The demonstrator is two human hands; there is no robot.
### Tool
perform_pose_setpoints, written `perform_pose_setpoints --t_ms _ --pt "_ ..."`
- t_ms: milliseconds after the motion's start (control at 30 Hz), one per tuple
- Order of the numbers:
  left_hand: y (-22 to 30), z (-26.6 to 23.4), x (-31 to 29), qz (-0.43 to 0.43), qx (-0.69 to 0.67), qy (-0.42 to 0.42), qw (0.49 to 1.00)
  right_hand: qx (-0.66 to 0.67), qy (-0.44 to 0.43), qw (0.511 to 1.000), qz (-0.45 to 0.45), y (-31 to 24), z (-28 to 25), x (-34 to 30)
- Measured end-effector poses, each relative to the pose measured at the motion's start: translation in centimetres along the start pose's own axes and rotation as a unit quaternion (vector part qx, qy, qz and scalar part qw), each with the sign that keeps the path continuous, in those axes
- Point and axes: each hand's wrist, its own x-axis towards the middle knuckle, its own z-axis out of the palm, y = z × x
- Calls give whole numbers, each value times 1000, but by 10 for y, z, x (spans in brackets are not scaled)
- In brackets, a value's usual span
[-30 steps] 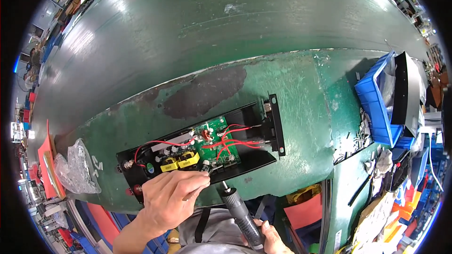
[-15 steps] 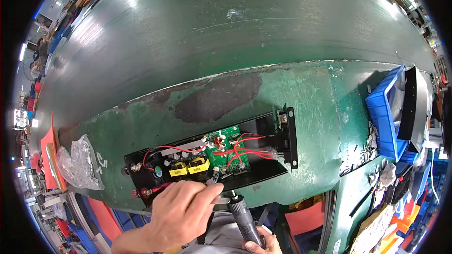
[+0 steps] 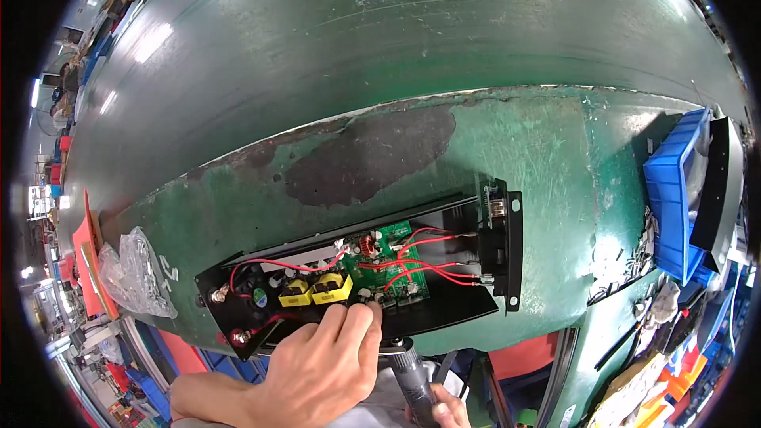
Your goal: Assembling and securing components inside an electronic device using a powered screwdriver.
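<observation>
Two hands work at the near edge of a worn green bench [image 3: 555,158]. The left hand [image 3: 317,372] lies palm down with its fingers [image 3: 361,325] curled together, their tips pressing on the near rim of a long black case [image 3: 444,313] and touching the lower edge of the green board [image 3: 396,265] inside it; whether anything small is pinched under the fingertips cannot be told. The right hand [image 3: 444,412] shows only in part at the bottom edge, closed around the dark ribbed grip of a driver [image 3: 412,372] that stands nearly upright, its tip end just beside the left fingers at the case's near rim.

The case lies open on the bench close to the person, slanting up toward the right. Inside, the board sits about the middle, with two yellow blocks [image 3: 315,291] to its left and a small round fan [image 3: 258,295] further left. Red wires [image 3: 432,265] run from the board to the black end plate [image 3: 501,242] that stands at the case's right end.

To the left, near the bench edge, lies a clear plastic bag [image 3: 135,269] beside an orange-red tray [image 3: 86,257]. At the far right a blue bin [image 3: 670,194] stands against a black panel [image 3: 717,186]. A dark bare patch [image 3: 372,154] in the paint lies just beyond the case.
</observation>
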Motion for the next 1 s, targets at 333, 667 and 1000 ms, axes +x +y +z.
perform_pose_setpoints --t_ms 333,667,1000 --pt "-5 -3 5 13 -11 -36 999 -119 6 993 -19 2 -2 4" --pt "-6 -2 9 36 -17 -42 998 123 -17 992 16 57 -1 -2" --pt "-4 -6 10 30 13 -53 998 125 -29 984 123 25 -4 0"
